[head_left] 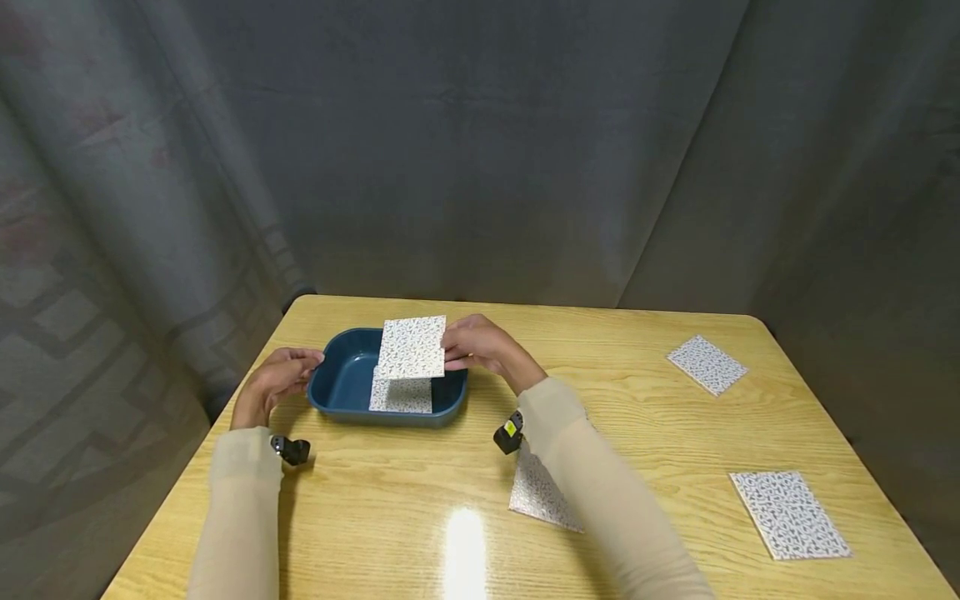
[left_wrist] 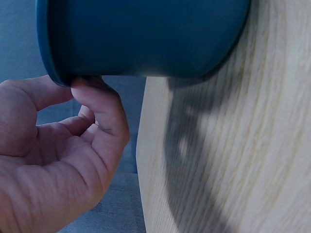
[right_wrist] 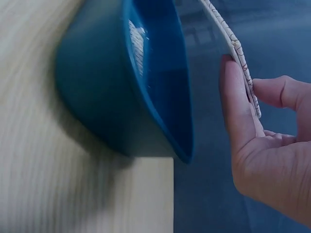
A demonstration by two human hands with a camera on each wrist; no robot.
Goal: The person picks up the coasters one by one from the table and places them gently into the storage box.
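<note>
And here's the blue tub (head_left: 348,416), sitting on the wooden table (head_left: 375,500), with the left hand (head_left: 282,375) at its left end, thumb and finger pinching the rim. Over on the right, the right hand (head_left: 483,343) has a white patterned tile (head_left: 412,346) gripped by its edge, thumb on the patterned face, fingers underneath! That tile hangs tilted above the tub, clear of the rim. Below it, a second tile (head_left: 401,396) lies inside the tub, partly covered from the head view. Three more lie outside: one partly hidden tile (head_left: 543,492) under the right sleeve (head_left: 600,492), nearer the person than the tub; a far tile (head_left: 707,365) well to the tub's right; and a near tile (head_left: 790,515), farther right still. Behind the tub hangs a dark curtain (head_left: 465,150).
</note>
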